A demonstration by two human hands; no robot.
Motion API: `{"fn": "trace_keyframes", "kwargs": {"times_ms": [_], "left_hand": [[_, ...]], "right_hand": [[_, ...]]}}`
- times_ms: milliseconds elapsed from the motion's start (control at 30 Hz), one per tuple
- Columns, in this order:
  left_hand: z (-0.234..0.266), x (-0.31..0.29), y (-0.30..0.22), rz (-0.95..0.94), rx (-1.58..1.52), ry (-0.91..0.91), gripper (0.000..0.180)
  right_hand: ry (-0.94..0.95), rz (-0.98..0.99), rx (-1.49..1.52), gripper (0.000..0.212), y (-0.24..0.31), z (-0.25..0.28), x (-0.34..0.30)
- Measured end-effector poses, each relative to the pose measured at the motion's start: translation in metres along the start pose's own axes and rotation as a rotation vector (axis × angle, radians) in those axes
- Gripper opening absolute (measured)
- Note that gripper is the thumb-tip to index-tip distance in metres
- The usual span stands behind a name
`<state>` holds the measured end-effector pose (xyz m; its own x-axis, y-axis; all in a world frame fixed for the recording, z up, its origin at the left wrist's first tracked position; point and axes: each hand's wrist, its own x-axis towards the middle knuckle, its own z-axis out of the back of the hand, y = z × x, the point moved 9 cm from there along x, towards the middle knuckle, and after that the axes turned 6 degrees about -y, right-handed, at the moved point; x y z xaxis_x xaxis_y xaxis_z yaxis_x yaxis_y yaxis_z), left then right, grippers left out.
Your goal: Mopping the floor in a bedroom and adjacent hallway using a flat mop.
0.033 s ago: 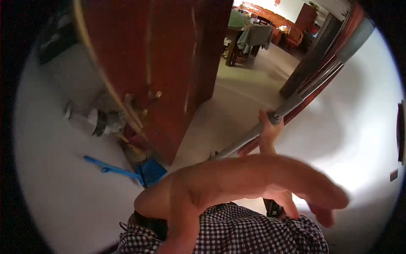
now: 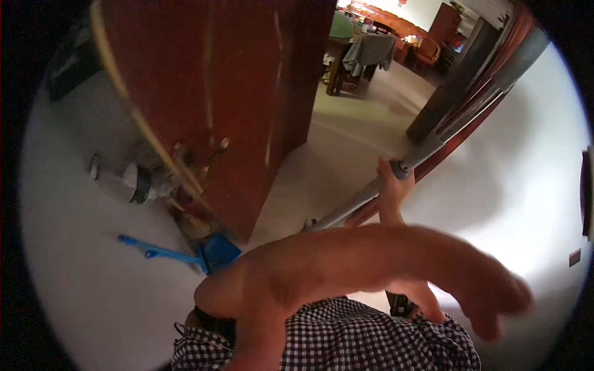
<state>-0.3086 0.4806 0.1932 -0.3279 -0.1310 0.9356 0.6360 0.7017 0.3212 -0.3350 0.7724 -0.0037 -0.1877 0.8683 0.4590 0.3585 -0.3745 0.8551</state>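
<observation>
Gripping a long grey metal pole (image 2: 433, 145), the right hand (image 2: 391, 185) has its fingers wrapped tight around the shaft just below a darker collar on it. The pole runs on a slant from the upper right, where it passes along a dark red door frame (image 2: 476, 120), down toward the floor near the middle of the view; its lower end sits close to the foot of the door and is partly hidden behind the other hand. The right forearm drops straight down from the grip toward the body.

Much nearer the camera, the left hand (image 2: 371, 266) stretches across the lower middle of the view, blurred and large. Its fingers are held out long and loosely side by side, pointing right, with the thumb tucked at the left; it holds nothing and touches nothing that can be seen. A black-and-white checked shirt (image 2: 371, 340) fills the bottom edge beneath it.

To the left stands an open reddish-brown wooden door (image 2: 247, 93). At its base lies a blue dustpan (image 2: 216, 253) with its long blue handle pointing left across the pale floor (image 2: 93, 278), and a broom with a pale stick (image 2: 142, 123) leans beside it. Through the doorway, a further room shows a table draped with grey cloth (image 2: 368, 52).
</observation>
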Motion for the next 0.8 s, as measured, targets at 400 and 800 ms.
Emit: {"fn": "trace_keyframes", "kwargs": {"times_ms": [400, 800], "left_hand": [[0.238, 0.047, 0.057, 0.672, 0.123, 0.13, 0.06], [0.644, -0.219, -0.106, 1.279, 1.097, -1.14, 0.043]], "right_hand": [[-0.025, -0.079, -0.158, 0.027, -0.109, -0.056, 0.193], [-0.097, 0.005, -0.241, 0.03, -0.237, -0.099, 0.411]]}}
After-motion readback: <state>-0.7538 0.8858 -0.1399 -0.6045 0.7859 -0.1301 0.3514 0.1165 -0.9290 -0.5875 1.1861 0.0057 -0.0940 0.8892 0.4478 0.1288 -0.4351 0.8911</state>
